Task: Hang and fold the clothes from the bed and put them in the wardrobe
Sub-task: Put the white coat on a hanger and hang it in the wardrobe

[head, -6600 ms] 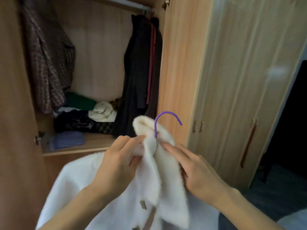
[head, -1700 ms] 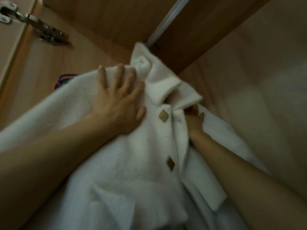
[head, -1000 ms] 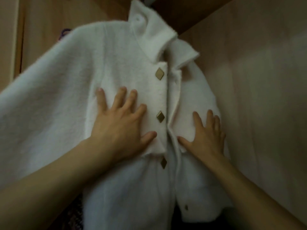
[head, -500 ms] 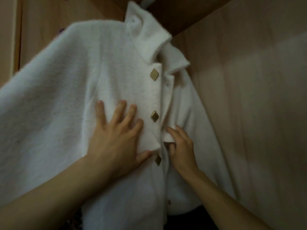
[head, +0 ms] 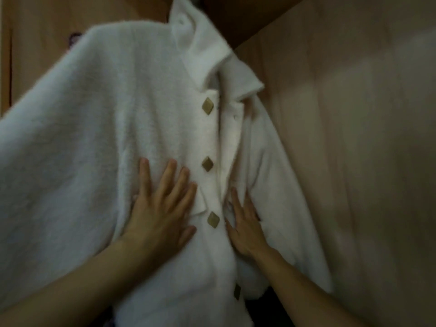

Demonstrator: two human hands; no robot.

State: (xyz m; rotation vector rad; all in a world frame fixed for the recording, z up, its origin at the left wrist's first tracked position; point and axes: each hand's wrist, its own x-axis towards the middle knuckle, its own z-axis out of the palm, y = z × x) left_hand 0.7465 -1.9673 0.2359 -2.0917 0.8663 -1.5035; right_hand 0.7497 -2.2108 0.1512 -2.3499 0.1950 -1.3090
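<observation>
A white fluffy coat with gold diamond-shaped buttons hangs inside the wardrobe and fills most of the head view. Its collar reaches the top edge, and the hanger is hidden under the fabric. My left hand lies flat with spread fingers on the coat's left front panel, just left of the button placket. My right hand rests with straight fingers on the right front panel, beside the third button. Neither hand grips any fabric.
The wardrobe's pale wooden side wall stands close on the right. Wooden panel shows behind the coat at the upper left, with a bit of purple hanger from another garment. Dark clothing shows below the coat's hem.
The coat went from my hands onto the wardrobe rail. In the last half second my right hand opened from the placket edge and moved slightly down and right onto the right panel.
</observation>
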